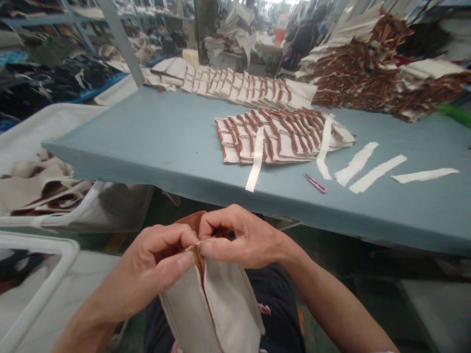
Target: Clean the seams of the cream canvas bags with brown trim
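Between my hands, above my lap, is a cream fabric piece (231, 304) with brown trim and a lengthwise slit or fold down its middle. My left hand (158, 260) pinches its top edge on the left of the slit, thumb in front. Just beside it, my right hand (239, 238) pinches the same edge on the other side, thumb and forefinger pressed together. A brown part (189, 218) of the piece shows behind the fingers. The fingertips nearly meet, and what lies between them is partly hidden.
A blue-grey table (147, 132) stands ahead. On it are overlapping cream-and-brown pieces (272, 142), a tall stack (353, 73), several cream strips (379, 171) and small pink thread snips (315, 183). White bins (69, 260) with fabric are at left.
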